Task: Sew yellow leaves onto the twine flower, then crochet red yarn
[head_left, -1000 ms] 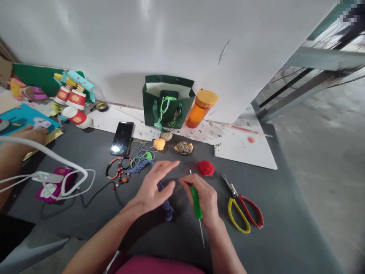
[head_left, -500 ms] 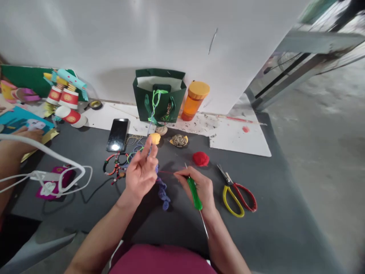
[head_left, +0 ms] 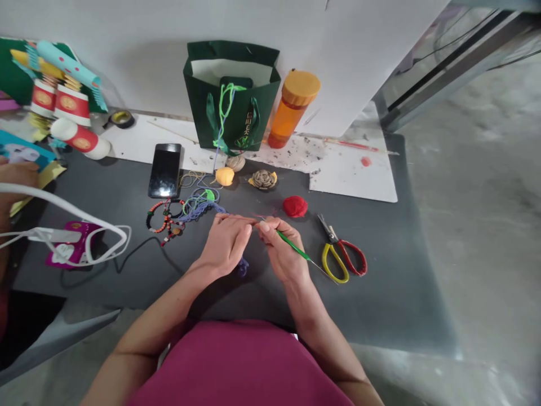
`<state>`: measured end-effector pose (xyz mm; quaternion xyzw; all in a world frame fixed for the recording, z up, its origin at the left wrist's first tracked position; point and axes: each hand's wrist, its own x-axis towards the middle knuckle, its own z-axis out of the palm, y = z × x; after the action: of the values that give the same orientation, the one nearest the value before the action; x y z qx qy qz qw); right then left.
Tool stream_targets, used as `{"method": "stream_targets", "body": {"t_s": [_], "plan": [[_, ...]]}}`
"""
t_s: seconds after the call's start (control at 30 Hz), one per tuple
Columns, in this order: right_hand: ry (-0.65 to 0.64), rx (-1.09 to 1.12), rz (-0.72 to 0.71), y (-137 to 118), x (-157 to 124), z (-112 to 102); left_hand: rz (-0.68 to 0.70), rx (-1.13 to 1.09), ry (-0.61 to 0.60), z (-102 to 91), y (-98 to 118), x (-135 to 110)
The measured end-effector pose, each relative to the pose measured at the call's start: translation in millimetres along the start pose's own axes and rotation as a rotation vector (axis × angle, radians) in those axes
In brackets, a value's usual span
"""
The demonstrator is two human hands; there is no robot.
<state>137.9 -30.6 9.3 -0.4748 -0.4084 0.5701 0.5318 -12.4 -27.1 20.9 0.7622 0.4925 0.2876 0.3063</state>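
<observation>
My right hand holds a thin crochet hook with a green handle, its metal shaft pointing back toward the scissors. My left hand meets it at the fingertips, fingers pressed together around a thin strand of red yarn; most of the strand is hidden. Just beyond my right hand sits a red yarn ball. A piece of curled purple-blue crochet work peeks out under my left hand. Purple-blue yarn lies tangled to the left of the fingers.
Scissors with yellow and red handles lie right. Behind are a yellow ball, a grey rosette, a phone, a green paper bag and an orange bottle. Beaded bracelets, a white cable and another person's hand are left.
My left hand has turned from palm up with raised fingers to lying across, its fingertips now at my right hand. The hook has tilted flatter. The camera view has shifted.
</observation>
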Motion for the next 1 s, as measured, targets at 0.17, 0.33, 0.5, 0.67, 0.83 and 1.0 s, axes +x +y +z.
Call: {"method": "stream_targets", "body": {"t_s": [0.17, 0.33, 0.5, 0.67, 0.83, 1.0], "plan": [[0.037, 0.176, 0.034, 3.8, -0.1, 3.8, -0.125, -0.237, 0.057, 15.8, 1.4, -3.9], [0.094, 0.288, 0.092, -0.5, 0.5, 5.8, -0.277, -0.813, 0.071, 19.1, -1.4, -5.4], [0.097, 0.31, 0.133, -2.8, 0.9, 4.9, -0.354, -1.147, 0.146, 20.9, -0.6, -2.4], [0.105, 0.265, 0.168, -1.6, -0.1, 2.4, -0.333, -1.145, 0.113, 20.2, 2.4, -1.2], [0.076, 0.276, 0.166, -0.6, 0.0, 0.8, -0.318, -1.121, 0.126, 20.5, 3.4, -0.4], [0.098, 0.315, 0.196, -1.2, -0.1, 2.8, -0.307, -1.08, 0.177, 21.8, 5.2, 1.1]]}}
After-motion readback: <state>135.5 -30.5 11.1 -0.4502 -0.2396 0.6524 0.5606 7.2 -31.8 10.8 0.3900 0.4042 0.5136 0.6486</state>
